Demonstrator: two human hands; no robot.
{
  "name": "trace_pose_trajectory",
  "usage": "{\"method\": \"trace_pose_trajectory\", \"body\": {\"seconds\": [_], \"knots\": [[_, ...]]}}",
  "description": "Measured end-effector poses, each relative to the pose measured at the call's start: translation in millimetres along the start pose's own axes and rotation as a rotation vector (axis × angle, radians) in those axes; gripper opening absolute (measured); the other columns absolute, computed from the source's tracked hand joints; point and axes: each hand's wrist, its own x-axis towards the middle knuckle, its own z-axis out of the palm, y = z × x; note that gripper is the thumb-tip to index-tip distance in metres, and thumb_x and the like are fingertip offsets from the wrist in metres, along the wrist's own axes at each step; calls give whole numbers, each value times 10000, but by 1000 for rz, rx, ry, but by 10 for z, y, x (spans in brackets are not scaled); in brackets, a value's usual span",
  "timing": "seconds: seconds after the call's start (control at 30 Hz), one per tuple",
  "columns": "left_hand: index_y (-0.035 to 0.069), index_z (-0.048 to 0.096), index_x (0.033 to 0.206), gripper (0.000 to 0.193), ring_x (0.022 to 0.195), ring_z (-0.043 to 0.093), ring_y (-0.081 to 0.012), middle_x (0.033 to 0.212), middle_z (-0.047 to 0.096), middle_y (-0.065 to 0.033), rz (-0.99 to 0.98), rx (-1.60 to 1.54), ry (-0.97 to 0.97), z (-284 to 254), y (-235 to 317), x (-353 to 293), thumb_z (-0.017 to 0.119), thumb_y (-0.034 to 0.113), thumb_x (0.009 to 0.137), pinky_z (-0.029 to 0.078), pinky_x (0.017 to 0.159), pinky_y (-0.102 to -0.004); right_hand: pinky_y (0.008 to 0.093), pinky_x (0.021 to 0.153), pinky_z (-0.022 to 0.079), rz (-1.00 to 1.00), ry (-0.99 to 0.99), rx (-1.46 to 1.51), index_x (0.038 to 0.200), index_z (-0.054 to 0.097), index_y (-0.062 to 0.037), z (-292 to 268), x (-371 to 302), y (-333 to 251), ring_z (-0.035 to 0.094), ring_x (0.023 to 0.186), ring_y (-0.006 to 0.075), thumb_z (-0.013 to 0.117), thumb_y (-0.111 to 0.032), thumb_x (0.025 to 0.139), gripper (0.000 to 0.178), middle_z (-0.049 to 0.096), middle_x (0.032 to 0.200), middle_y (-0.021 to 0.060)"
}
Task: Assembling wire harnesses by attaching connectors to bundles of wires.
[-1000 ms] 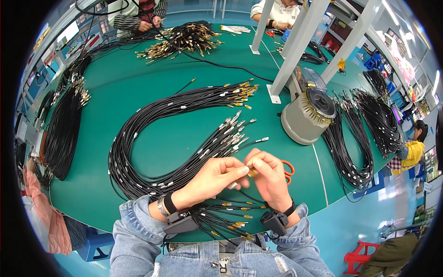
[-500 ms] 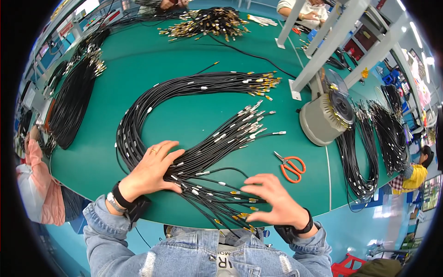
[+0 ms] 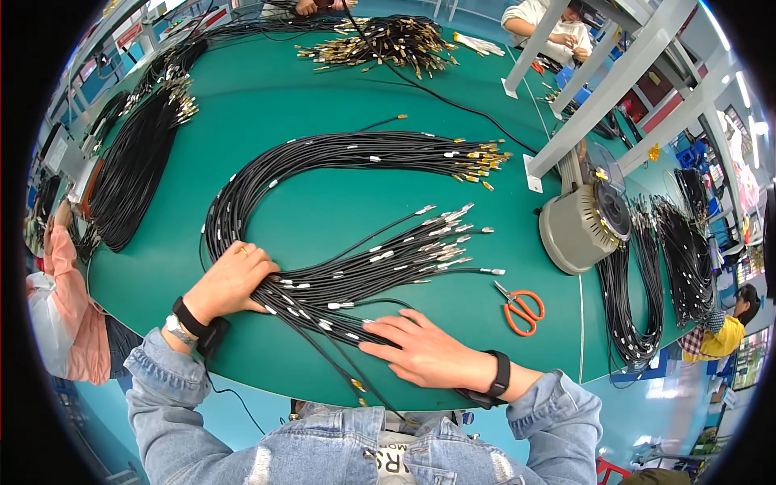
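A thick bundle of thin black cables (image 3: 230, 190) with white labels curves in a U on the green table. My left hand (image 3: 234, 279) is closed around the bundle near its lower bend. From there one group of cables (image 3: 380, 257) fans out rightward to whitish ends. A nearer group of cables (image 3: 311, 319) runs under my right hand (image 3: 428, 352), whose fingers are curled over them and hide most of their ends. A few strands hang free toward the front edge, with yellow tips (image 3: 358, 388). The bundle's far end has yellow connectors (image 3: 477, 158).
Orange-handled snips (image 3: 521, 311) lie to the right. Beyond them stand a grey round machine (image 3: 578, 230) and a metal frame (image 3: 598, 117). More cable bundles lie at left (image 3: 137, 174), far (image 3: 396, 44) and right (image 3: 630, 311). Other people sit around the table.
My left hand has closed round the bundle. My right hand has moved left and down onto the nearer cables, covering their ends. The whitish-ended group now lies lower and more level.
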Motion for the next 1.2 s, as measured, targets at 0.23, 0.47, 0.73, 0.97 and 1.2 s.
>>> {"method": "trace_pose_trajectory", "body": {"seconds": [0.23, 0.47, 0.73, 0.97, 1.2], "knots": [[64, 540, 1045, 651, 968, 493, -275, 972, 520, -71, -27, -35, 53, -44, -233, -84, 806, 266, 486, 371, 889, -385, 464, 996, 319, -38, 85, 9, 1223, 494, -98, 23, 183, 45, 412, 1200, 286, 617, -149, 790, 453, 414, 1319, 123], [85, 530, 1150, 703, 1122, 446, -297, 1166, 492, -101, -50, -82, -33, -392, 422, 103, 804, 262, 527, 337, 979, -418, 381, 880, 418, 234, 382, 234, 1091, 586, -56, -536, -475, 39, 535, 1024, 281, 653, -117, 775, 329, 578, 1115, 107], [117, 540, 1162, 700, 1167, 413, -297, 1229, 478, -96, 240, -54, -48, -10, 663, 361, 774, 333, 538, 327, 977, -437, 317, 749, 463, 528, 721, 333, 928, 631, -5, -758, -1103, -16, 603, 826, 229, 611, -20, 768, 162, 640, 880, 111], [117, 560, 1133, 639, 1153, 421, -295, 1235, 483, -66, 223, -7, 104, 120, 728, 533, 762, 298, 555, 352, 933, -449, 254, 728, 454, 711, 867, 249, 931, 632, 16, -878, -1347, 235, 584, 791, 136, 589, -38, 816, 134, 630, 841, 67], [116, 593, 1075, 562, 1047, 459, -287, 1146, 510, -60, 105, -133, 67, 66, 913, 352, 765, 177, 544, 395, 870, -411, 204, 680, 432, 819, 1358, 380, 941, 640, 9, -1155, -1978, 633, 540, 731, 67, 569, -109, 873, 153, 617, 835, 16]]}}
